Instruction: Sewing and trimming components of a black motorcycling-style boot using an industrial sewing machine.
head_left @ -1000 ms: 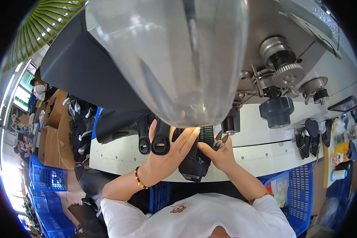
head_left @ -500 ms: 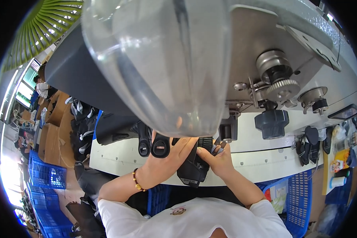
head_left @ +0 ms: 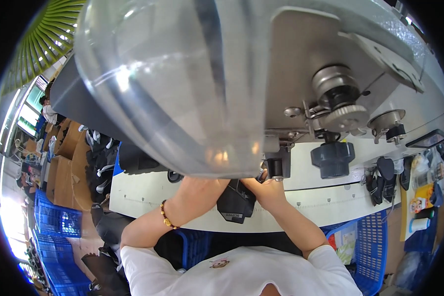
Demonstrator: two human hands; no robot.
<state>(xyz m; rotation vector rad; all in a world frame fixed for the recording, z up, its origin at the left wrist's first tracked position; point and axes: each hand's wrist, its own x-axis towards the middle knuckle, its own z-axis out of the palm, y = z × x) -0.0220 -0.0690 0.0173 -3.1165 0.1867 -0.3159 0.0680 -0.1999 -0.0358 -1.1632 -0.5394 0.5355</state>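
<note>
Looming up close, a clear plastic shield (head_left: 172, 93) gets seen first, with most of the machine's grey head (head_left: 301, 59) left showing to its right. A black ribbed knob (head_left: 333, 160) is mounted on that head, below some metal dials. Below the shield, the black piece (head_left: 236, 202) is caught between the two hands, its lower end over the white bench (head_left: 325, 207), pretty near the front edge. The left hand (head_left: 200, 195), with a beaded bracelet (head_left: 166, 215) worn at the wrist, is cut off from sight by the shield, so whether its fingers are wide or narrow can't be told. The right hand's (head_left: 269, 192) thumb is laid along the piece's edge, but its other fingers are mostly hidden, so no call on their grip either. A blue basket (head_left: 372, 246) is parked at the bench's right. Farther left, blue crates (head_left: 59, 217) and cardboard boxes (head_left: 61, 182) are stacked, and way back a person (head_left: 49, 112) in white can be made out.
</note>
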